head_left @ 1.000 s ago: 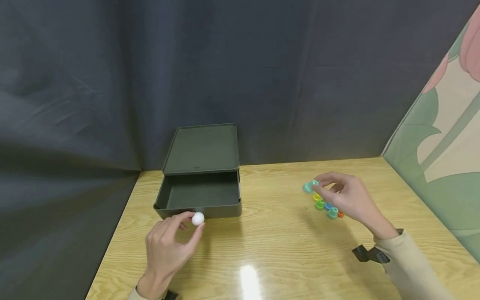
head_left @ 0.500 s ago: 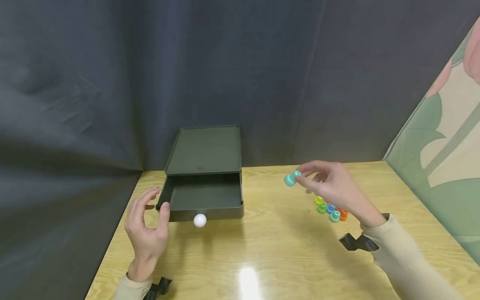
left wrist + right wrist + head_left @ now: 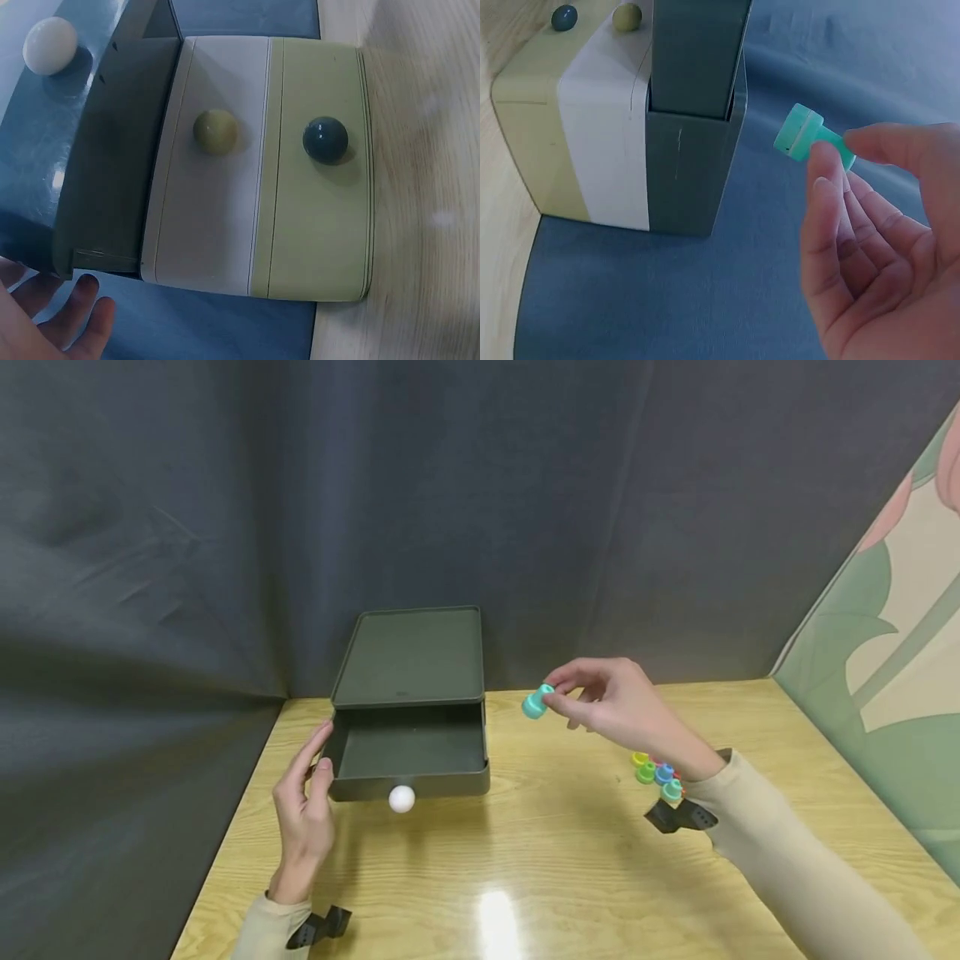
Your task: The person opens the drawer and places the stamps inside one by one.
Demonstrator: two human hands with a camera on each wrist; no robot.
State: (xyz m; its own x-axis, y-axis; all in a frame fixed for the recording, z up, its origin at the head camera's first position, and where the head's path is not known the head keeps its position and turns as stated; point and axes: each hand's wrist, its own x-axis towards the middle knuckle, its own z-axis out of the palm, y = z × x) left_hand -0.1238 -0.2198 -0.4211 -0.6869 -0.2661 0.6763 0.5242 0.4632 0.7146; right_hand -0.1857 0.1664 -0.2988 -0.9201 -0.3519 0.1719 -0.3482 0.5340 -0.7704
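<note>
My right hand pinches a turquoise peg-like piece between thumb and fingertips, in the air right of the dark green drawer. In the right wrist view the piece shows a wide round end and a narrower stem. The drawer is pulled out of its box, and nothing shows inside. A white round knob sits on its front. At the drawer's left side my left hand has its fingers extended, touching or very near the wall. The left wrist view shows the fingers by the drawer's corner.
Several small coloured pieces, one of them green, lie on the wooden table beneath the right forearm. Below the open drawer are a white drawer and a yellow-green drawer, both closed. A dark curtain hangs behind.
My left hand has let go of the white knob and moved to the drawer's left side. My right hand has carried the turquoise piece leftward, away from the other pieces.
</note>
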